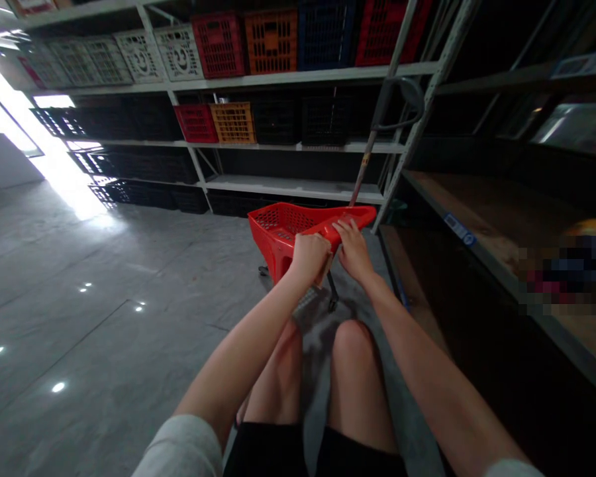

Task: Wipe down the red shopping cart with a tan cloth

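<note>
A red plastic shopping cart (265, 238) with perforated basket walls stands on dark casters ahead of my knees. My left hand (310, 257) is closed at the cart's near edge, back of the hand up. A small tan piece (324, 270), perhaps cloth or card, shows beside and below that fist; its kind is unclear. My right hand (352, 248) lies to the right, fingers curled over the red handle. The undersides of both hands and the fingertips of my left are hidden.
Metal shelving (298, 79) with white, red, orange, blue and black crates spans the back. A long pole (370, 149) leans before it. Low wooden-topped shelf (461, 192) runs close along the right. Grey floor (129, 285) extends left toward a bright opening.
</note>
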Demonstrator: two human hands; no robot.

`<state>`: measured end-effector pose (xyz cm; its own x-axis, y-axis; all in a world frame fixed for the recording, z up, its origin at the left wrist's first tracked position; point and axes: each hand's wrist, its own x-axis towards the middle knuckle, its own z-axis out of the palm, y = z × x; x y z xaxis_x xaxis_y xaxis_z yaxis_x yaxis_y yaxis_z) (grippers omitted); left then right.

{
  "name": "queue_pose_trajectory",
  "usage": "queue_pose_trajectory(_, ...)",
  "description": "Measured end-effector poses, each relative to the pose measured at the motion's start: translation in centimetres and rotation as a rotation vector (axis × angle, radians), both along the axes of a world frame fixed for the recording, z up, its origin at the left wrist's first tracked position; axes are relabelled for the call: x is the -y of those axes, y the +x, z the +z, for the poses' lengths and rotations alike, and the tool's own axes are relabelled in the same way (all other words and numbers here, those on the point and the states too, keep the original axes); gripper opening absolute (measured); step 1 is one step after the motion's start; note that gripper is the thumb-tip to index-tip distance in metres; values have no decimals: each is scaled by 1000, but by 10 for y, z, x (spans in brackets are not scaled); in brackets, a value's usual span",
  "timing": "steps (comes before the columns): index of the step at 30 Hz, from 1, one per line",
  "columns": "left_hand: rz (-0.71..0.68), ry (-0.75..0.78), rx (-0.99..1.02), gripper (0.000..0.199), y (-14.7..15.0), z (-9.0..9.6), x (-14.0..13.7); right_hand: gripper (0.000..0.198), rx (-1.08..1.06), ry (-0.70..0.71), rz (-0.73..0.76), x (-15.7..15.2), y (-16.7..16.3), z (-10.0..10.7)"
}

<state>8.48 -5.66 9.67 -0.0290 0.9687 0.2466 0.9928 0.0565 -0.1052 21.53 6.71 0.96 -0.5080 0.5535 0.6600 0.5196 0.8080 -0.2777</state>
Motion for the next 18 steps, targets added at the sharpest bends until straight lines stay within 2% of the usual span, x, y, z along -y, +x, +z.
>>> queue_pose_trajectory(5,-207,79,35,30,19,-21,0,86,16,-93,142,-23,55,6)
queue_pose_trajectory(8,-387,86,75,45,9,-28,8,85,18,-206,182,-39,85,16)
queue_pose_trajectory(11,-507,40,124,50,-12,-34,17,71,-45,-310,154,-42,101,27)
queue_pose_trajectory(13,-501,-3,165,48,-27,-38,22,59,-91,-366,123,-37,105,35)
queue_pose_trajectory(15,-416,-12,228,38,-41,-42,25,49,-122,-398,78,-28,104,42)
queue_pose_trajectory(18,-330,0,352,22,-50,-41,23,40,-143,-370,-69,-10,93,45)
